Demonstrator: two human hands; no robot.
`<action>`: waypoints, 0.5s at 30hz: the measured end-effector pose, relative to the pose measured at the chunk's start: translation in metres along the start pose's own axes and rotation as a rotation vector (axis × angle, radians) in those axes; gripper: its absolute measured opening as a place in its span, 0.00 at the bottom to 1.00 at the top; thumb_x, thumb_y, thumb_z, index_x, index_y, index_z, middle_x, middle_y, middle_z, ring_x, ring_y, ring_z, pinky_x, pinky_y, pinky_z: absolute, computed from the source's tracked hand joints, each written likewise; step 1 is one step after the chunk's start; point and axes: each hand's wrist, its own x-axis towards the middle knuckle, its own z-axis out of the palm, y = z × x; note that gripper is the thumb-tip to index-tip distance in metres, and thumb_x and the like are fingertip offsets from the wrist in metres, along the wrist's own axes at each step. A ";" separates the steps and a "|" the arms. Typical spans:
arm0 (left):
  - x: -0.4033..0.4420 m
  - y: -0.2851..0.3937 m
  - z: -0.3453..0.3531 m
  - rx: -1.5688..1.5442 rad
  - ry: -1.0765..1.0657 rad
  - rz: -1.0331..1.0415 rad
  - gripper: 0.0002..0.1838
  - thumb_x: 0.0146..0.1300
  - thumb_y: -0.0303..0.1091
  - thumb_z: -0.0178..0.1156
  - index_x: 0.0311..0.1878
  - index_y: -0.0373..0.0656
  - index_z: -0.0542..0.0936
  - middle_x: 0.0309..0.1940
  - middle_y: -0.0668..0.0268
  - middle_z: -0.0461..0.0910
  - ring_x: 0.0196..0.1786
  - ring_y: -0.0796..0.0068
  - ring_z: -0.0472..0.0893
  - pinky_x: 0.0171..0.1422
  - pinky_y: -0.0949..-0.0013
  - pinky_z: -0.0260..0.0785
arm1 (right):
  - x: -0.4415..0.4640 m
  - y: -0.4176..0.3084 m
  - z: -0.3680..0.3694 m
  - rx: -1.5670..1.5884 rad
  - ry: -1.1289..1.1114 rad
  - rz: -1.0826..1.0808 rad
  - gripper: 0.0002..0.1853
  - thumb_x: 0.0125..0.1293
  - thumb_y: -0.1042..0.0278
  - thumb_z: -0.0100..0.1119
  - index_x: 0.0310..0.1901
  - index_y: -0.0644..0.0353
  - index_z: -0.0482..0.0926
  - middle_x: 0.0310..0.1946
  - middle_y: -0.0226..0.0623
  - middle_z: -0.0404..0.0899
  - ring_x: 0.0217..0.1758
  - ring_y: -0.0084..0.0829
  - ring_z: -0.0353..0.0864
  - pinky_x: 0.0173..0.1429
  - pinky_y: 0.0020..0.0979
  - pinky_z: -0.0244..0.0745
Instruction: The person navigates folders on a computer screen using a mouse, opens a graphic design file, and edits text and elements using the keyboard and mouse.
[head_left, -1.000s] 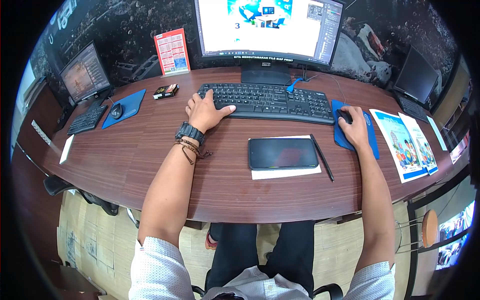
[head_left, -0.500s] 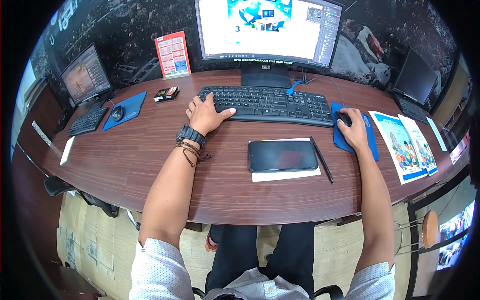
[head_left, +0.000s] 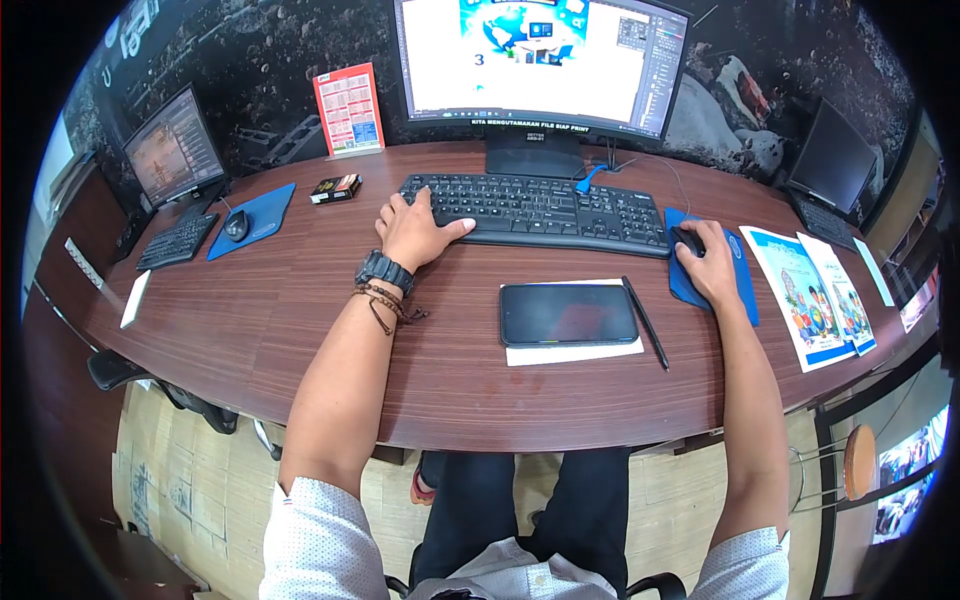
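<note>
My left hand (head_left: pixel 413 234) rests at the left end of the black keyboard (head_left: pixel 540 215), its fingers spread over the keys and the thumb stretched along the front edge. A watch and beaded bracelets circle that wrist. Under my right hand (head_left: pixel 712 265) is a black computer mouse (head_left: pixel 686 239), gripped on a blue mouse pad (head_left: pixel 686 287) and partly covered by the fingers. Behind the keyboard stands a curved monitor (head_left: pixel 430 85) showing a blue picture on a white page in a design program. A dark phone (head_left: pixel 568 314) lies on white paper (head_left: pixel 575 354) between my forearms, beside a black stylus (head_left: pixel 646 325).
At the left are a second monitor (head_left: pixel 172 150), keyboard (head_left: pixel 175 243) and mouse (head_left: pixel 236 226). A small box (head_left: pixel 335 188) and red calendar (head_left: pixel 349 108) stand nearby. Printed sheets (head_left: pixel 800 300) lie right of the mouse pad, near another monitor (head_left: pixel 832 155). The desk edge (head_left: pixel 520 445) curves before me.
The view has shifted very slightly. Both hands keep their places on the keyboard and the mouse.
</note>
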 end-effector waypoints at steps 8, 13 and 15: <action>0.000 0.001 -0.001 0.012 -0.002 -0.003 0.56 0.52 0.72 0.68 0.75 0.39 0.66 0.67 0.36 0.64 0.71 0.35 0.64 0.74 0.43 0.58 | 0.001 0.003 0.002 0.020 0.006 -0.017 0.18 0.59 0.67 0.63 0.52 0.59 0.81 0.52 0.44 0.78 0.59 0.46 0.78 0.64 0.40 0.73; 0.000 0.000 0.001 -0.022 0.010 -0.004 0.54 0.52 0.71 0.69 0.73 0.39 0.68 0.66 0.37 0.65 0.70 0.36 0.63 0.75 0.41 0.53 | 0.001 0.003 0.001 0.009 0.004 -0.012 0.19 0.58 0.68 0.62 0.52 0.60 0.81 0.52 0.45 0.78 0.59 0.47 0.78 0.64 0.40 0.73; 0.000 0.000 0.001 -0.025 0.009 -0.006 0.54 0.52 0.71 0.69 0.73 0.39 0.68 0.66 0.37 0.65 0.70 0.36 0.63 0.75 0.41 0.53 | 0.001 0.002 0.001 0.014 0.001 -0.010 0.19 0.58 0.67 0.62 0.52 0.59 0.81 0.52 0.44 0.78 0.59 0.47 0.78 0.64 0.41 0.73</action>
